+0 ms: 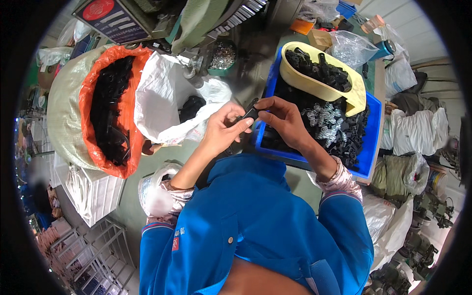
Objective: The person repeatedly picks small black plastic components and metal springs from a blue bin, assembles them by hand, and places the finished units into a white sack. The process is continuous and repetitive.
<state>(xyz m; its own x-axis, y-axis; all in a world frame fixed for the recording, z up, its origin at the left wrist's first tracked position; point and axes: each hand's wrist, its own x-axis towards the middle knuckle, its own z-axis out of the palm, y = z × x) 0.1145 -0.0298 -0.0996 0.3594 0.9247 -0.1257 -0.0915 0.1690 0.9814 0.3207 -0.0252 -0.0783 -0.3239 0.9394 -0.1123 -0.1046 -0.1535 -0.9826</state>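
My left hand [222,129] is closed around a small, elongated black part [251,113], its thumb lying along the near side. The part tilts up to the right. At its upper right end, the thumb and forefinger of my right hand [285,122] pinch together; whether they hold the same part or a smaller piece there is hidden. Just right of my hands is a blue bin [374,142] with many small black parts [350,150] and a heap of shiny metal springs [324,122]. A cream scoop-shaped tub [355,78] filled with black pieces rests across its far side.
To the left stand an orange-lined woven sack [132,162] of black parts and an open white sack [156,105]. Machinery [196,24] rises ahead, beside a green tray of small metal pieces [223,56]. Clear plastic bags [351,47] lie beyond the bin. A metal rack [98,250] stands lower left.
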